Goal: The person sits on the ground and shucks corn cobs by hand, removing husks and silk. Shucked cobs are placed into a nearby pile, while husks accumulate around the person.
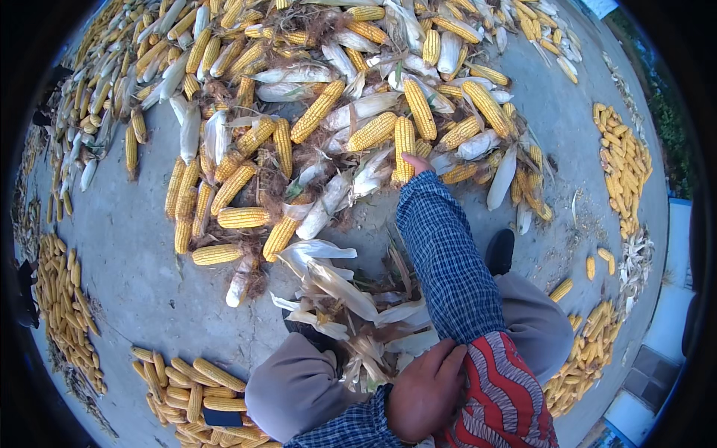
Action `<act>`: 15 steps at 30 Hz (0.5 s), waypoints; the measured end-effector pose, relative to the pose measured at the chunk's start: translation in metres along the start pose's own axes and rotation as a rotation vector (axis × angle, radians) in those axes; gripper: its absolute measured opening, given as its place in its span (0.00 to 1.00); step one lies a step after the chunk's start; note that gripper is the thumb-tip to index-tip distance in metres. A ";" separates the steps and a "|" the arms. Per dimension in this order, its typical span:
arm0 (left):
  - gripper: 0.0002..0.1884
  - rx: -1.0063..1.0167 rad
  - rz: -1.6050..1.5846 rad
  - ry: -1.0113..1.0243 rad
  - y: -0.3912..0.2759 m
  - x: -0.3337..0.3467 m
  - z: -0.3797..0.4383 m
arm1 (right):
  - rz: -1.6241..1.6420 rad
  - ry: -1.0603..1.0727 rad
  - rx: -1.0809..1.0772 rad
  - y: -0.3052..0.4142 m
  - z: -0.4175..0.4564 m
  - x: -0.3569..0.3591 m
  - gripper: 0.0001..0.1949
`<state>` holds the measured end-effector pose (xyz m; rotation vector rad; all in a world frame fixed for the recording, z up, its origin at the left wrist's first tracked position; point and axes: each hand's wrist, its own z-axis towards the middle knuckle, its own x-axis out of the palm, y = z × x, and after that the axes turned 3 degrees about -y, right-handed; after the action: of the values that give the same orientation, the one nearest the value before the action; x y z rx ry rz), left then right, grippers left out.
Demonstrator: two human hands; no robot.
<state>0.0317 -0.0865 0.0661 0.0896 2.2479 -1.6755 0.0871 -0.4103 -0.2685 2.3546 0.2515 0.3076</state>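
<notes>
My right hand (417, 164) reaches out over the pile to a bare yellow corn ear (404, 143), its thumb lying against the ear's lower part. The other fingers are hidden behind the ear and sleeve. Close to my body, my left hand (427, 386) lies with its back upward beside a red, wavy-patterned cloth (504, 386), fingertips against it. Whatever may be in that palm is out of sight. Loose dry corn husks (341, 291) heap between my knees. Ahead spreads a pile of ears, some bare and others in pale husks (364, 109), tangled with brown silk.
Bare ears form a heap (196, 386) at the lower left, with a dark flat object (222, 418) on it. More heaps lie at the far left (64, 302), far right (624, 168) and lower right (588, 353). My shoe (499, 252) stands on the concrete floor (129, 246).
</notes>
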 end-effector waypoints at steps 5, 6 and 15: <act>0.26 0.022 -0.002 0.001 -0.003 0.006 -0.008 | 0.087 0.050 -0.050 -0.012 -0.005 -0.010 0.20; 0.26 0.040 0.000 0.000 -0.001 0.011 -0.011 | 0.144 0.096 -0.027 -0.022 -0.008 -0.019 0.21; 0.25 0.158 0.013 -0.091 -0.006 0.029 -0.040 | 0.453 0.409 -0.017 -0.062 -0.180 -0.041 0.30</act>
<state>-0.0065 -0.0548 0.0724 0.0638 2.0439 -1.8106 -0.0096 -0.2600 -0.1922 2.2936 -0.1001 1.0071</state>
